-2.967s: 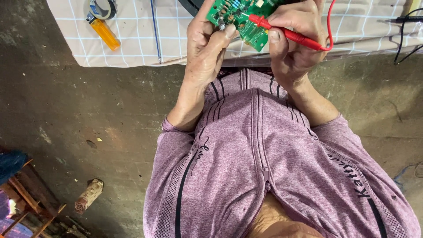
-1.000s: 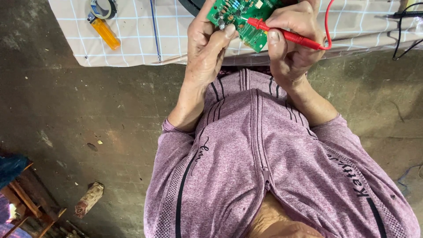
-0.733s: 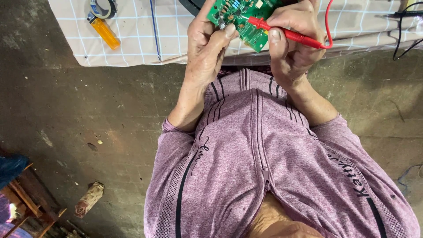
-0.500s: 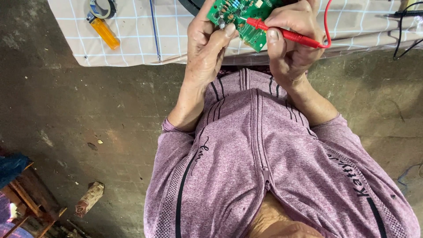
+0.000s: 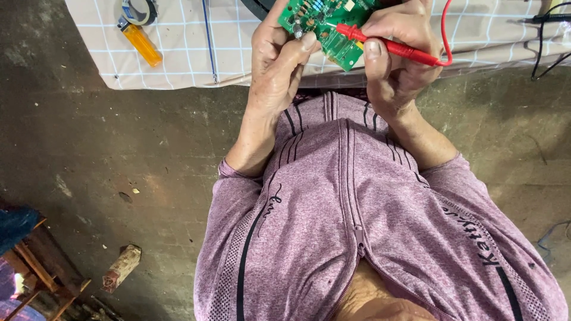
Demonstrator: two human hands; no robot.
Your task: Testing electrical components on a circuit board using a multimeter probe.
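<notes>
Circuit board [image 5: 324, 27]: we judge it light, stiff and fragile, best held by its bare edges; it sits raised over the near edge of the checked cloth [image 5: 178, 59].
Left hand [image 5: 276, 65]: we see it closed on the board's left edge, thumb pressed on the face, wrist bent upward.
Right hand [image 5: 398, 59]: fingers pinch the red probe [image 5: 386, 49] like a pen, tip touching the board.
Nearby: 1 yellow lighter [image 5: 141, 43] on the cloth, well apart.

Red probe [image 5: 389, 50] tip nudged slightly along green circuit board [image 5: 327, 27], small shift only; right hand [image 5: 398, 53] regripped a touch, thumb nearer the probe collar; blue cloth [image 5: 15, 226] at lower left shifted in frame with head camera.
</notes>
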